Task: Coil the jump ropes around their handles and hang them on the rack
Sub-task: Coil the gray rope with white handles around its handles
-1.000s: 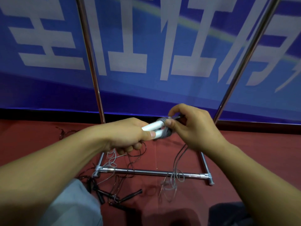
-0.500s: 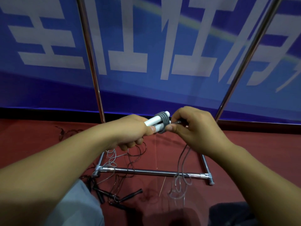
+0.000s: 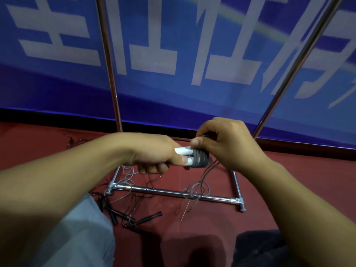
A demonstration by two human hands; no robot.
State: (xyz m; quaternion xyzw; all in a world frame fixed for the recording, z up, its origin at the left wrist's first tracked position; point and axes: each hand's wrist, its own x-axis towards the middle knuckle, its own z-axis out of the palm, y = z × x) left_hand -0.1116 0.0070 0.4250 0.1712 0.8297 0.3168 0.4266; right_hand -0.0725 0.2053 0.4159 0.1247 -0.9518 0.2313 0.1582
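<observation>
My left hand (image 3: 154, 152) grips two white jump-rope handles (image 3: 182, 151) held side by side, their tips pointing right. A band of grey rope coils (image 3: 200, 159) wraps around the handles' ends. My right hand (image 3: 225, 142) pinches the grey rope just above the coils, thumb against the handles. The loose grey rope (image 3: 198, 189) hangs down from the coils and loops over the rack's bottom bar. The chrome rack (image 3: 173, 193) stands in front of me, its two uprights rising out of view.
Black jump-rope handles (image 3: 148, 218) and tangled black and pale ropes lie on the red floor by the rack's left foot. A blue banner with white characters (image 3: 154, 45) fills the wall behind. My knees show at the bottom edge.
My right hand has carried the rope round the handles, adding turns. The coil band is thicker, and the hanging rope has been drawn up, its loops now at the rack's bottom bar.
</observation>
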